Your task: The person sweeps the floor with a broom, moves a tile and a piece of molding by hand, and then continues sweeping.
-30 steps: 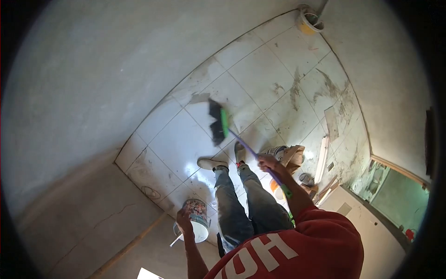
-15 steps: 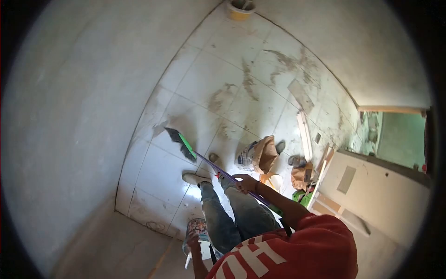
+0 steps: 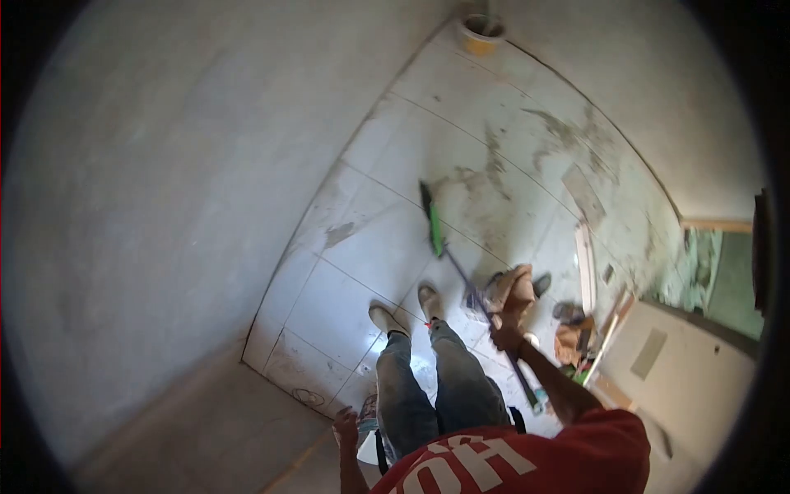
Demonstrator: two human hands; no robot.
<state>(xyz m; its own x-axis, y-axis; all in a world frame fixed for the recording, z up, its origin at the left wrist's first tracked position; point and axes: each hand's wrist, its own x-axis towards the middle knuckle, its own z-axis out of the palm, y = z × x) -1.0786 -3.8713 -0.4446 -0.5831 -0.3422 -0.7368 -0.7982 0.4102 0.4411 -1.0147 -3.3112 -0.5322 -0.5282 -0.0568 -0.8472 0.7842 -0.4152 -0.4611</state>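
Note:
My right hand (image 3: 506, 336) grips the purple handle of a broom (image 3: 467, 280). Its green head with dark bristles (image 3: 431, 217) rests on the dusty white floor tiles (image 3: 387, 239) ahead of my shoes. My left hand (image 3: 346, 426) hangs low at my side and holds the rim of a small paint bucket (image 3: 367, 428), mostly hidden behind my leg. I stand in jeans and a red shirt.
A brown paper sack (image 3: 512, 288) lies just right of the broom handle. Wood strips (image 3: 585, 267), scraps and a panel (image 3: 683, 370) crowd the right side. A yellow bucket (image 3: 479, 33) stands in the far corner. A bare wall (image 3: 164, 206) runs along the left.
The broom head swung from the left near the wall to the right and further out. My right hand moved right and lower. The view turned, and the bucket in my left hand dropped lower.

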